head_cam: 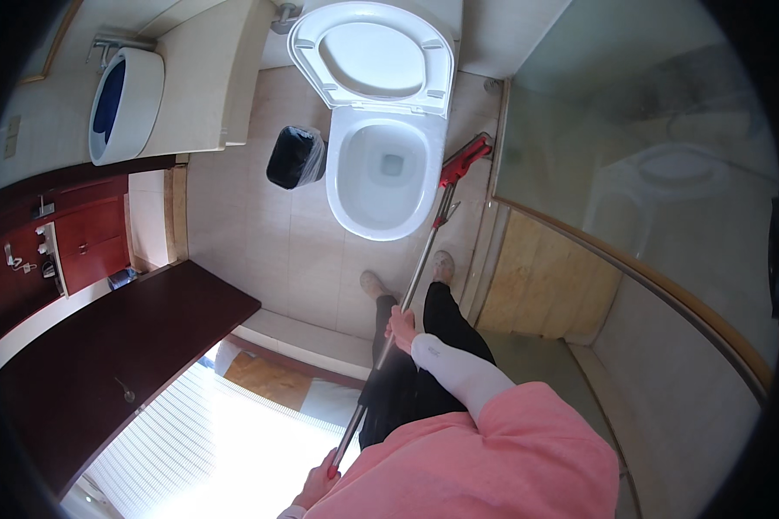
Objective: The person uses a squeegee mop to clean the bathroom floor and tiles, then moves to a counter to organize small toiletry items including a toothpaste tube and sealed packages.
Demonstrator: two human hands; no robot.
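A long metal-handled mop (422,263) with a red head runs diagonally from low centre to the floor right of the toilet. My right hand (401,327) is closed around the middle of its handle. Near the bottom of the view, my left hand (318,481) grips the handle's red-tipped end. The mop head (465,160) lies between the white toilet (385,175) and the shower's edge. Both the toilet's lid and its seat (371,61) are raised. What lies under the mop head is hidden.
A black waste bin (290,157) with a clear liner stands left of the toilet. A washbasin (139,107) sits on a counter at upper left. A glass panel (623,162) borders the right side, and a dark door (136,363) stands at lower left.
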